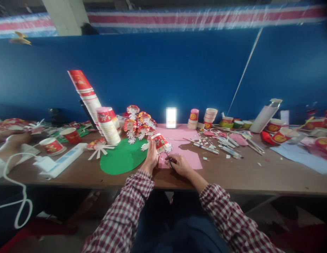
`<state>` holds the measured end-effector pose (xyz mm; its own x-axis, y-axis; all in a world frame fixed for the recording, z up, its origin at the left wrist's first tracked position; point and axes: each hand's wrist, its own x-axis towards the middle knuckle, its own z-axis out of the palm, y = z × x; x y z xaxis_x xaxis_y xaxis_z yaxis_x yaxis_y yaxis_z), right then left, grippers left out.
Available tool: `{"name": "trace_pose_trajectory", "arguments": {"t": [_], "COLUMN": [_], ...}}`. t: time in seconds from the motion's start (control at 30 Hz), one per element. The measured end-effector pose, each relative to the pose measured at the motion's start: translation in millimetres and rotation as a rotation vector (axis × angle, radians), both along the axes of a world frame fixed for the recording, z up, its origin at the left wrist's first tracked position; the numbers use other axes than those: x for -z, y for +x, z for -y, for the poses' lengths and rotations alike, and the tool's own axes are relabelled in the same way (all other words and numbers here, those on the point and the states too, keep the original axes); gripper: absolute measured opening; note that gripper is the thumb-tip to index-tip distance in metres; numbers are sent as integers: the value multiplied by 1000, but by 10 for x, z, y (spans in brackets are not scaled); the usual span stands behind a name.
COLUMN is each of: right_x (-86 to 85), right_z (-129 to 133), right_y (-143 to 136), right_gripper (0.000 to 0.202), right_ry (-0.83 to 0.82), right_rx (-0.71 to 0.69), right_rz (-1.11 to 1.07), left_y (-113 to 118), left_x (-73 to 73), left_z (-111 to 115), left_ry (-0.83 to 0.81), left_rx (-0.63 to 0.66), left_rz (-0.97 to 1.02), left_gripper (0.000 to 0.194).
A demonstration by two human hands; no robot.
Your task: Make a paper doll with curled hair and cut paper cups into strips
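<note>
My left hand [151,157] is closed round the left side of a red patterned paper cup [159,142], which it holds tilted above pink paper [193,156]. My right hand [178,164] grips a thin dark tool [169,160], its tip near the cup's lower right side; whether it is scissors or a knife is too small to tell. White cut-out shapes show at the cup's right edge. A green paper oval [121,158] lies to the left of my left hand. Behind it stand several red and white paper figures [139,123].
Stacked cups [108,126] stand at the back left, near a white power strip [65,160]. Pens [205,148] and paper scraps lie to the right. A bottle [265,116] leans further right. Another person's arm [10,147] rests at the far left.
</note>
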<state>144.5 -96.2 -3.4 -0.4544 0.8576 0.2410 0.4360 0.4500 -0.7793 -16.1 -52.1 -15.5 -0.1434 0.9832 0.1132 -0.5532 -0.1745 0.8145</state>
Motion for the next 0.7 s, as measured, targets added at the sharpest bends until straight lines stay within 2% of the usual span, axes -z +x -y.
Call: {"name": "trace_pose_trajectory", "arguments": {"t": [0.1,0.3,0.7], "right_x": [-14,-22,44], "right_z": [2,5,-5], "right_y": [-3,-11,-1], "right_gripper": [35,37,34], "right_ry": [-24,-34,-19], "right_rx": [4,14,9], "right_rz": [-15,-52,-89], "left_y": [48,83,72], "left_x": [-15,-73,-44], "left_z": [29,64,48], "left_ry": [-4,92,10], "left_rx": [-44,-21,-49], "left_rz": [-12,-39,-51], "left_gripper": [47,45,47]}}
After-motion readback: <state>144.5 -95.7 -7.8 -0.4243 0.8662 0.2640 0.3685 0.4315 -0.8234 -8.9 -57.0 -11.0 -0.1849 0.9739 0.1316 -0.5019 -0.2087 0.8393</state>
